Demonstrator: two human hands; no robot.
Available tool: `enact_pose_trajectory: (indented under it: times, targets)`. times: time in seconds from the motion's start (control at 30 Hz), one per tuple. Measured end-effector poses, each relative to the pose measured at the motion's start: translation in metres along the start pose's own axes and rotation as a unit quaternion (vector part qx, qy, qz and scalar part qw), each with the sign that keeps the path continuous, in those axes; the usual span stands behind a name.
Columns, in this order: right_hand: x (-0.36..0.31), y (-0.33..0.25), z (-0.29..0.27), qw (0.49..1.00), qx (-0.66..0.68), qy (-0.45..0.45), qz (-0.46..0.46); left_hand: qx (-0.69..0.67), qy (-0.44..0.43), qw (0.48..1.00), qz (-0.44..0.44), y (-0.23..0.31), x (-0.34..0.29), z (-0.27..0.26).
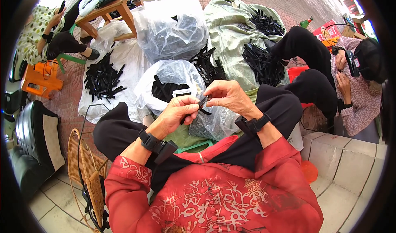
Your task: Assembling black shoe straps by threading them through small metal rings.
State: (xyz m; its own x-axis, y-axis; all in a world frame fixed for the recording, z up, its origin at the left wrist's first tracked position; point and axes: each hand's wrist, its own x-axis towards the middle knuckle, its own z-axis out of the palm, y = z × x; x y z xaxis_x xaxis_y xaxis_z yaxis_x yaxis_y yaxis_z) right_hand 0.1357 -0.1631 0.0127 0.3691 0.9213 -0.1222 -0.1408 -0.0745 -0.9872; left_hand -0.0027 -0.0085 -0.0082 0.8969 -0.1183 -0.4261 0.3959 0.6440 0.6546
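Observation:
In front of my lap, my left hand (178, 112) is closed round a slim black plastic piece (202, 103) that sticks out past the thumb. A thin curved part of it hangs below my fingers. My right hand (231, 98) pinches at the upper end of the same piece; what lies between those fingertips is too small to make out. Just beyond my hands stands an opened white plastic bag (145, 86) with long black pieces (166, 88) inside. A clear bag (212, 125) of small dark items rests below my right hand.
Black strips lie heaped on a white sheet (131, 59) at left and a green sack (222, 25) at right. A large clear bag (171, 35) and wooden stool (119, 8) stand ahead. People sit at both sides. A wicker chair (84, 171) is lower left, tiled steps (350, 159) right.

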Motion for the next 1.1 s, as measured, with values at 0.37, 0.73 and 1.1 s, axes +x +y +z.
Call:
enact_pose_trajectory:
  times: [0.37,0.73,1.1]
  targets:
    - [0.001,-0.001,0.007,0.999,0.003,-0.049,-0.005,0.011,-0.037,0.999,0.007,0.001,0.005,0.004]
    - [0.000,0.000,0.005,0.998,0.058,-0.015,0.029,0.069,0.004,0.997,0.039,0.003,-0.001,0.007]
    - [0.003,0.007,0.004,0.997,-0.012,-0.048,-0.054,0.024,-0.033,0.998,0.045,0.002,0.001,0.006]
